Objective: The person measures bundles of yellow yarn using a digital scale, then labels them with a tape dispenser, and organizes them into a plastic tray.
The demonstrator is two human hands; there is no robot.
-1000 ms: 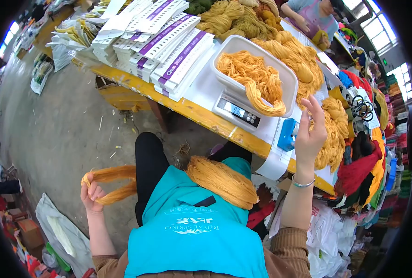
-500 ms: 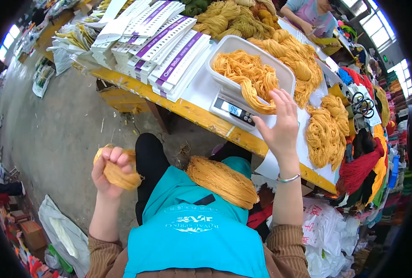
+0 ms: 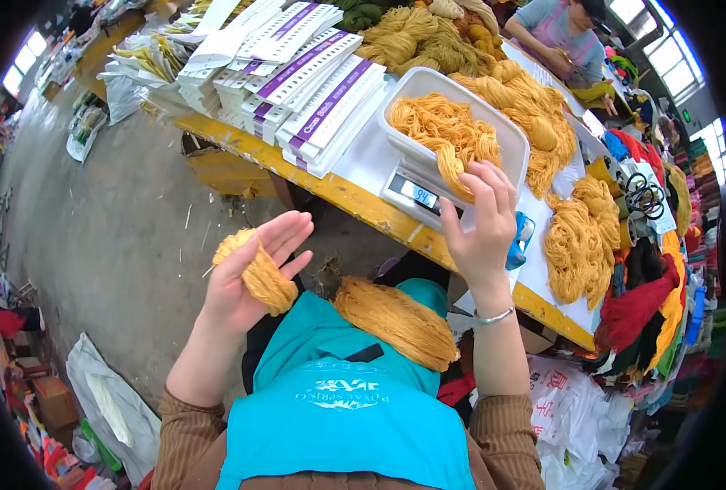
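Observation:
A small loop of yellow thread (image 3: 267, 280) hangs around my left hand (image 3: 253, 265), whose fingers are stretched out. My right hand (image 3: 481, 224) reaches over the front of a white plastic tub (image 3: 506, 139), fingertips at the orange-yellow thread (image 3: 445, 129) that spills over its rim; whether they grip it is unclear. Under the tub is a scale (image 3: 416, 196) with a lit display. A larger golden skein (image 3: 396, 322) lies on my lap over the turquoise apron (image 3: 338, 408).
Stacked white cards with purple bands (image 3: 322, 114) stand left of the tub. Golden skeins (image 3: 579, 241) lie at the right, near black scissors (image 3: 645, 196). A blue object (image 3: 521, 241) is beside my right wrist. Another person (image 3: 559, 41) works across the yellow-edged table (image 3: 347, 196).
My left hand has moved right and upward, and its curled fingers have straightened. My right hand has shifted slightly, its fingers now bent toward the tub's thread. The blue object has come into view.

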